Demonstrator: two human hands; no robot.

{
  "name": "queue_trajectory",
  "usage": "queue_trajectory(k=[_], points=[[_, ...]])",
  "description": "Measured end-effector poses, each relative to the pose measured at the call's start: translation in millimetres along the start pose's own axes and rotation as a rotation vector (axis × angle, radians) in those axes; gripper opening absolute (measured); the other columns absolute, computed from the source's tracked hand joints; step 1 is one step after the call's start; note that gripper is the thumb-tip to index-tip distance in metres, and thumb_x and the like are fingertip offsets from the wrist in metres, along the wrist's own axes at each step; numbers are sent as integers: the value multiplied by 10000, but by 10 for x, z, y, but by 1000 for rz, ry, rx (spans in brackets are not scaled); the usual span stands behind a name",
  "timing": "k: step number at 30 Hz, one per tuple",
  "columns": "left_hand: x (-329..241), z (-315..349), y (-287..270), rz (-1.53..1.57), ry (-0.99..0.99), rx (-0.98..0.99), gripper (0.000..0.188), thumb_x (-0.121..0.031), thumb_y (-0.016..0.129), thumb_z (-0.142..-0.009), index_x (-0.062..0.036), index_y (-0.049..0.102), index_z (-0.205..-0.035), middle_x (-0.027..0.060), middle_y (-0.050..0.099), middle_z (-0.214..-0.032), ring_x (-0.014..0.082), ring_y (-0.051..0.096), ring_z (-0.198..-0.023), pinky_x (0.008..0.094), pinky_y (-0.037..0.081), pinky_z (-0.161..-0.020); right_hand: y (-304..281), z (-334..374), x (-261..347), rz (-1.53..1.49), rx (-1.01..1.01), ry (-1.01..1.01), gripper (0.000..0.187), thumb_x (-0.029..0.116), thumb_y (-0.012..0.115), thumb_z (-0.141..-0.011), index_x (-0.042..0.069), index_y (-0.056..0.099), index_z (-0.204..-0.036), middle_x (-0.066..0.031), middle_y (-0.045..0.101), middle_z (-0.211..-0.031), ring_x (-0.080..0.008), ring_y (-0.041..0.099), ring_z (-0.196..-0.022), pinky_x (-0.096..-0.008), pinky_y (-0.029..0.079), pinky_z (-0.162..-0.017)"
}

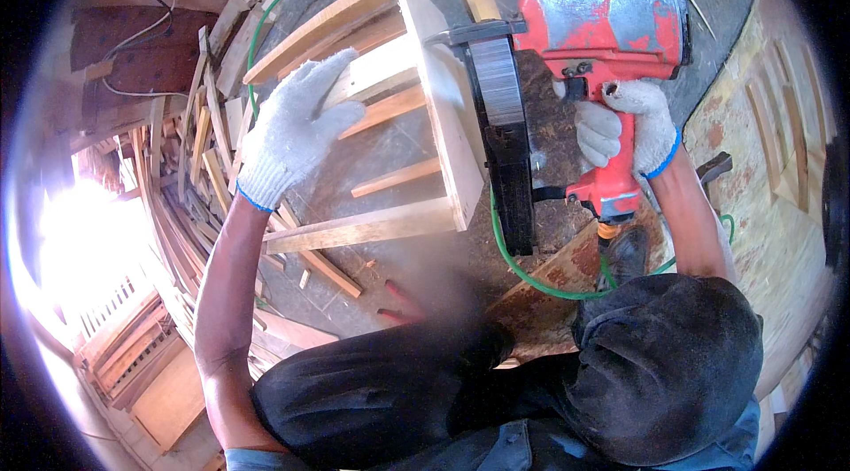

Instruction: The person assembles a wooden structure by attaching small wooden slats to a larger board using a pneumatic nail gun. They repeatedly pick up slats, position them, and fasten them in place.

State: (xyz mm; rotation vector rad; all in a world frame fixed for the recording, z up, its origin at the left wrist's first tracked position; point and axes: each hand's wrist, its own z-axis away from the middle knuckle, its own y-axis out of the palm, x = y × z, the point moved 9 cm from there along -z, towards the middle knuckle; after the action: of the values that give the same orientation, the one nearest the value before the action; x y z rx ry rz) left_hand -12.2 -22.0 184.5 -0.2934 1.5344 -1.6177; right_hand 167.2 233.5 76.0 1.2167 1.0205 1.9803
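My right hand [633,121], in a white knit glove with a blue cuff, is closed around the handle of a red, paint-worn pneumatic nail gun [602,19]. The gun's nose [474,33] points left and rests at or just over the upright board [447,108] of a wooden frame; I cannot tell if they touch. A strip of nails [498,81] shows in its black magazine [512,179]. My left hand [297,121], gloved the same, grips a pale slat [381,73] of that frame between thumb and fingers. More slats run leftward from the board.
A green air hose [540,287] loops below the gun. Red-handled pliers [398,303] lie on the floor near my knee. Wood offcuts [204,126] are heaped at the left, and more strips lie at the far side. A stained board surface [744,143] stretches along the right.
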Motion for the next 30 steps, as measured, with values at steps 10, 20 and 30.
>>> queue_trajectory(k=[10, 20, 30], points=[[60, -14, 2, -17, 44, 3, 623, -272, 743, -897, -38, 575, -1449, 198, 668, -1253, 342, 628, -1197, 422, 462, -1061, 10, 5, -126, -46, -17, 48, 519, 287, 627, -946, -63, 556, -1322, 2, 490, -616, -165, 500, -491, -345, 443, -511], [85, -14, 16, 41, 32, 14, 666, -263, 784, -867, -27, 574, -1453, 181, 658, -1351, 304, 611, -1260, 398, 416, -1121, 59, -9, -165, -28, -23, 28, 493, 312, 621, -954, -64, 587, -1272, 2, 495, -611, -155, 498, -486, -332, 452, -509], [72, -12, 0, 57, 61, 10, 658, -260, 782, -875, -25, 571, -1453, 181, 661, -1325, 292, 622, -1221, 394, 448, -1080, 88, 20, -185, -60, -18, 22, 496, 306, 626, -953, -60, 593, -1286, 1, 506, -618, -146, 499, -485, -321, 444, -500]])
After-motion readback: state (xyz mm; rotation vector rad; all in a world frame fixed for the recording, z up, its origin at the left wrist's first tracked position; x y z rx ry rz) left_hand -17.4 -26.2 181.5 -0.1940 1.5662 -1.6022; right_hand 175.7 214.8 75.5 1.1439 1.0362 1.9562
